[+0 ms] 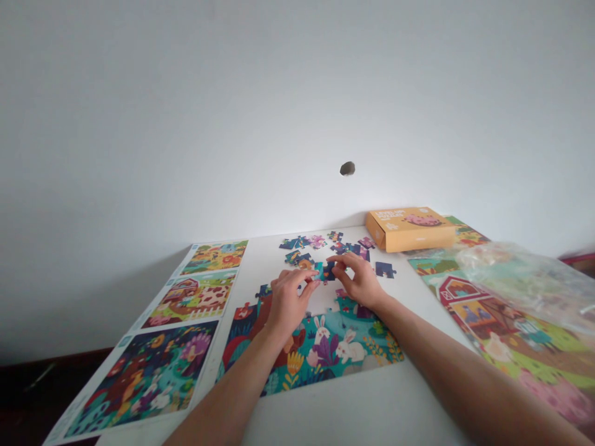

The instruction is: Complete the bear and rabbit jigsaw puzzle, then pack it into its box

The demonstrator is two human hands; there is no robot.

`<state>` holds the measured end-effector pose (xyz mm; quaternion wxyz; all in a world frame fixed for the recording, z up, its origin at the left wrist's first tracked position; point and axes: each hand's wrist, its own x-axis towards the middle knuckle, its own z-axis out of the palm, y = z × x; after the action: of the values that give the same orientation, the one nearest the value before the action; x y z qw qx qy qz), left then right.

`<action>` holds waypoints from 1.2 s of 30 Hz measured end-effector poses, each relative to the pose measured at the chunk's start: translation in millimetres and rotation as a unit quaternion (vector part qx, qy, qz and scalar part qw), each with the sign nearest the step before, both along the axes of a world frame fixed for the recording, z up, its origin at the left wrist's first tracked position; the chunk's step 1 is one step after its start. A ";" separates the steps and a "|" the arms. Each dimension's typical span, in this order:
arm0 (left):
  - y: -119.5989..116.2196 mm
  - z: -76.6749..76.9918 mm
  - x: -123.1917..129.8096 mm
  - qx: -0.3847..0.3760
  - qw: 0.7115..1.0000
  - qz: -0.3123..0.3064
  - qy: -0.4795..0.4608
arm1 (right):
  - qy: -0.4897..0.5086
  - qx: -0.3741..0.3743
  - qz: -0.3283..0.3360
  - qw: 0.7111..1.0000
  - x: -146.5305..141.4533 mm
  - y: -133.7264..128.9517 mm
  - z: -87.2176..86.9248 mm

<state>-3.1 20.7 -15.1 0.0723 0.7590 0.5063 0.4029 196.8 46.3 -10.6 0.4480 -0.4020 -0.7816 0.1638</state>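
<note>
Left grip (pixel 288 303) and right grip (pixel 357 282) closing together, fingertips pinching teal-and-navy jigsaw piece (pixel 323 271) just above assembled puzzle section (pixel 334 347) on white bench (pixel 362 402). Lower rabbit scene is lying joined; upper part still lacking, loose pieces (pixel 320 244) lying scattered beyond. Orange puzzle box (pixel 409 229) sitting behind them, picture sheets (pixel 144 378) lying left, farm picture (pixel 506 328) lying right.

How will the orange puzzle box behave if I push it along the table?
The orange puzzle box looks like thin printed card, so probably light and stiff. Its flat shape suggests it would slide, not roll.
</note>
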 end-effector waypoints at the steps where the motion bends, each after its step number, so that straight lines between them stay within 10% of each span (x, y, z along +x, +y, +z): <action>1: -0.2 0.6 0.3 -0.002 1.000 -0.004 0.004 | -0.001 0.001 -0.006 1.000 0.7 0.4 -0.3; 26: 0.1 -1.5 -0.9 -0.011 1.000 -0.018 0.009 | -0.020 -0.032 -0.065 0.997 12.1 10.0 -2.1; 36: -0.6 0.1 0.3 -0.037 0.998 -0.004 -0.040 | -0.020 -0.057 0.006 0.998 6.6 7.6 -0.4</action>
<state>-2.8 20.1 -15.0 0.1226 0.7409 0.5146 0.4138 203.4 54.0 -11.0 0.4080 -0.4250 -0.7821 0.2030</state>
